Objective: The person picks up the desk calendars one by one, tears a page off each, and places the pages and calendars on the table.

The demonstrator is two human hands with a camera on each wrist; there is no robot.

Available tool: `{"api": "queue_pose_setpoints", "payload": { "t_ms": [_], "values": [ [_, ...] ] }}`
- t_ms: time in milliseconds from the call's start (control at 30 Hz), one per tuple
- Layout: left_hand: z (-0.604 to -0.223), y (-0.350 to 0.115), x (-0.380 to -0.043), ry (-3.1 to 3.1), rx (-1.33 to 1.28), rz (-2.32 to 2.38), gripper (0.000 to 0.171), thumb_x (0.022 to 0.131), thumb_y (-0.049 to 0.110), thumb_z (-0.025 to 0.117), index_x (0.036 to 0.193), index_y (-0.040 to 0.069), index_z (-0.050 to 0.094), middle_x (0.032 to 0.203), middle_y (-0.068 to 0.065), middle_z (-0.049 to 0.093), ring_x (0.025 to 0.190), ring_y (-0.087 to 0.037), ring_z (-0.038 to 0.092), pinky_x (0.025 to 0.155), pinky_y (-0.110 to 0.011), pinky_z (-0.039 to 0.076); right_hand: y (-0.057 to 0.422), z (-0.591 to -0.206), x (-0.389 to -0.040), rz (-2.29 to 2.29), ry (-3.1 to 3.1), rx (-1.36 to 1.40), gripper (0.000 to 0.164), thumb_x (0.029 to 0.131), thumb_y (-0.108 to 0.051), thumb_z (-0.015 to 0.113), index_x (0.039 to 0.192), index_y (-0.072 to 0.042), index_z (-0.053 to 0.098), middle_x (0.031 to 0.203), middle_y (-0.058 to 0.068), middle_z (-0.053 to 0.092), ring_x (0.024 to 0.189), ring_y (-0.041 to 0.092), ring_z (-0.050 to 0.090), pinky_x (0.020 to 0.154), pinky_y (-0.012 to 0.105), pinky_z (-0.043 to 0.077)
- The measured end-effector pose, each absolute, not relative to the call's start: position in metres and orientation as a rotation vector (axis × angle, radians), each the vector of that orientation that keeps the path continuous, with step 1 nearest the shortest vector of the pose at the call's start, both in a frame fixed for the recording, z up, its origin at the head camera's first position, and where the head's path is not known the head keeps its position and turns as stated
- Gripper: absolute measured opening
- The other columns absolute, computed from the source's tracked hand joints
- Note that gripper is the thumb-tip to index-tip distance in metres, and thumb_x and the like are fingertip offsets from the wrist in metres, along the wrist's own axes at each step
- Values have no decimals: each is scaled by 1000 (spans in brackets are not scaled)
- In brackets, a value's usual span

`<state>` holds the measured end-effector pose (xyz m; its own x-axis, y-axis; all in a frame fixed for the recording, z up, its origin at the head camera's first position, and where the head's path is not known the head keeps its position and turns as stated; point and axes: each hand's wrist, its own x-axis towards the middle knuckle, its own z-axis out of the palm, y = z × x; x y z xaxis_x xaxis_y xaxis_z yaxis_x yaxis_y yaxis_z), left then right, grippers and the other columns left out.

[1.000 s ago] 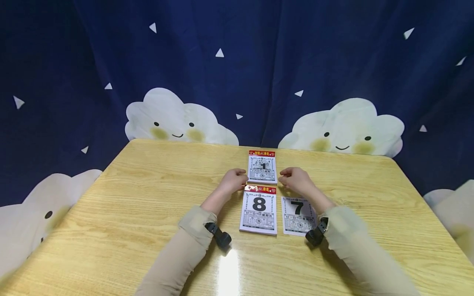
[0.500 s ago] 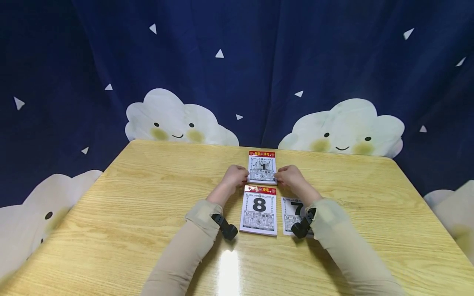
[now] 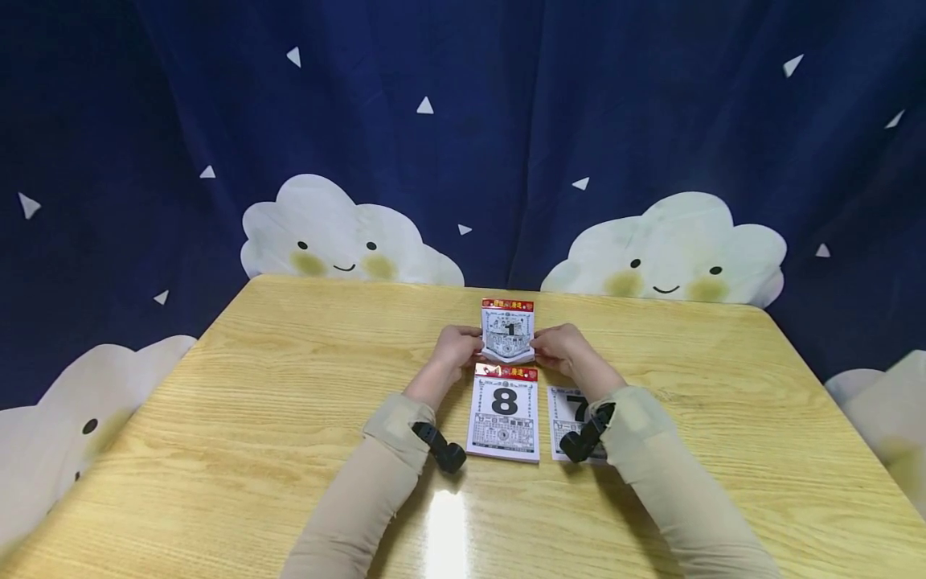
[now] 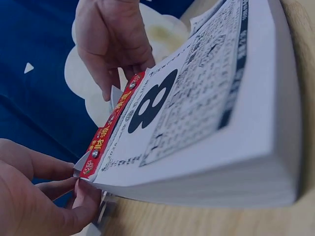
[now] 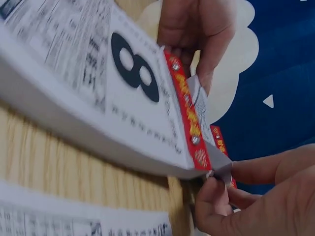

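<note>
A small tear-off calendar (image 3: 509,326) with a red header and a black 1 lies at the far side of the table. My left hand (image 3: 457,346) pinches its lower left corner, and my right hand (image 3: 561,346) pinches the lower right one. Between them the near edge of the pad bows, its sheets curling up at both corners. Just in front lies a thicker calendar (image 3: 504,414) showing 8; in both wrist views it hides much of the held pad. A loose sheet (image 3: 563,422) with a 7 lies to its right, partly under my right wrist.
The wooden table (image 3: 311,386) ends at the back against a dark blue curtain (image 3: 405,145) with clouds and white triangles. Each wrist wears a black camera strap.
Both hands have closed in from beside the far calendar to its lower corners and now grip them. The flat pad has bent, its corners lifted. The 8 calendar stays in place.
</note>
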<state>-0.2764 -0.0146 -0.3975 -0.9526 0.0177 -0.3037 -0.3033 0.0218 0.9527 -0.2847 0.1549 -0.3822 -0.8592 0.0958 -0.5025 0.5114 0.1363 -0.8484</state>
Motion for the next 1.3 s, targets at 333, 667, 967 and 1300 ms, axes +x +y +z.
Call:
{"api": "queue_pose_setpoints", "payload": {
  "t_ms": [333, 667, 967, 1300],
  "values": [
    [-398, -13, -273, 2005, -290, 2164, 41, 78, -14, 48, 118, -9, 55, 108, -23, 59, 67, -12, 57, 70, -26, 55, 153, -378, -282, -1883, 2044, 559, 46, 85, 7, 48, 131, 6, 43, 106, 13, 51, 67, 7, 53, 63, 17, 49],
    [-393, -18, -269, 2061, -254, 2229, 40, 82, -5, 53, 121, -2, 55, 115, -16, 60, 82, -11, 54, 84, -32, 48, 149, -363, -275, -2009, 2139, 541, 45, 84, 5, 50, 129, 2, 47, 120, 16, 50, 82, 12, 54, 81, 25, 50],
    [-388, -22, -263, 1910, -212, 2402, 42, 80, -9, 52, 121, -2, 55, 116, -18, 59, 66, -6, 54, 64, -21, 49, 150, -358, -263, -2059, 2192, 488, 42, 86, -1, 50, 128, -2, 50, 114, 10, 52, 81, 8, 51, 81, 27, 49],
    [-382, -28, -254, 1744, -175, 2513, 43, 82, -5, 54, 125, -3, 51, 122, -18, 54, 72, -9, 58, 73, -27, 51, 151, -360, -251, -2089, 2233, 420, 40, 87, -3, 52, 127, -3, 51, 121, 10, 52, 80, 6, 53, 83, 29, 49]
  ]
}}
